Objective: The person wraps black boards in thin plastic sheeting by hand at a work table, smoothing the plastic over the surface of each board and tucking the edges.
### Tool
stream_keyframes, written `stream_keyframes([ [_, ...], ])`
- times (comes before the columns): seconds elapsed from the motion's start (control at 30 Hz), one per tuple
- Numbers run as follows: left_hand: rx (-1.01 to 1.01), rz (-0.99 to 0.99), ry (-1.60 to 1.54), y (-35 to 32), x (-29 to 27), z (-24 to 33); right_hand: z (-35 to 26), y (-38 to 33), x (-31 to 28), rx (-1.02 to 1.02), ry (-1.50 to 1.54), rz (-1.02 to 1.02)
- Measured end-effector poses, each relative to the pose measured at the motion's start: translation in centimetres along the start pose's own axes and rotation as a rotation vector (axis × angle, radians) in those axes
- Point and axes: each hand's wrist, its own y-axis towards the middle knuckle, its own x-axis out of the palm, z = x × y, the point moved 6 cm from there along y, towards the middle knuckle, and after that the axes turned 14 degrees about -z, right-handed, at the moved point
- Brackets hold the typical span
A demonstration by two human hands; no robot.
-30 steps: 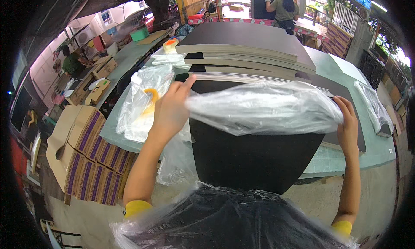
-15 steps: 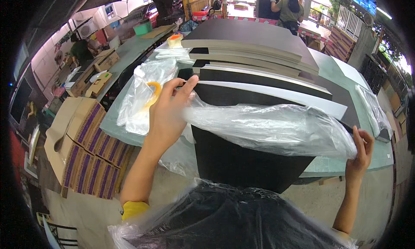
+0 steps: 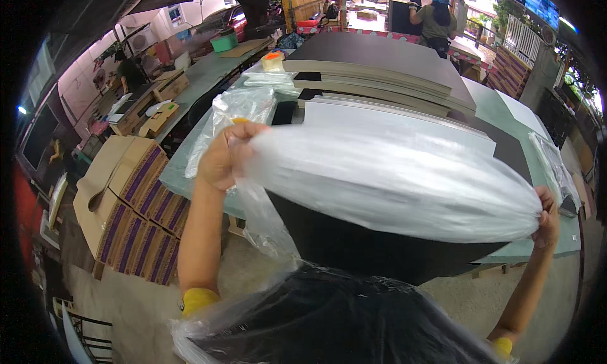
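A clear plastic sleeve (image 3: 392,184) is stretched in a wide band between my two hands. My left hand (image 3: 224,157) is closed on its left end, slightly blurred. At the other end, my right hand (image 3: 546,220) pinches the plastic edge. Below the band a black board (image 3: 373,247) shows bare. Nearer me, clear plastic film (image 3: 354,313) lies over black, hanging loose at its left side. Beyond the band, a pale white sheet (image 3: 404,125) rests against the stack of boards; its lower part is hidden by the plastic.
Stacked dark boards (image 3: 379,57) cover the green table (image 3: 174,171). Plastic bags (image 3: 243,105) and a tape roll (image 3: 273,62) lie at left, a wrapped pack (image 3: 553,162) at right. Cardboard boxes (image 3: 136,212) stand left on the floor. A person (image 3: 438,23) works at the far end.
The bunched plastic is now pulled taut and broader. My left hand has left the white sheet's corner and moved left and nearer; my right hand has shifted slightly right. The white sheet shows more of its face.
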Motion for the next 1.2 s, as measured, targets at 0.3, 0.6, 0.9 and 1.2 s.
stream_keyframes([
  [0.3, -0.808, 0.229, -0.574, -15.8, -2.0, -27.2, 34.2, -20.3, 5.7, 1.157, 0.21, -0.125],
  [0.6, -0.635, -0.12, -0.677, -18.1, -2.1, -30.6, 35.7, -20.5, 10.0, 1.171, -0.214, -0.519],
  [0.9, -0.624, -0.141, 0.726, -10.9, -1.6, -23.8, 23.8, -10.1, 5.2, 0.692, -0.364, 0.17],
  [1.2, -0.571, -1.182, 0.171, -8.2, 17.2, -17.0, 12.1, -9.2, 21.7, 0.285, 0.352, -1.347],
])
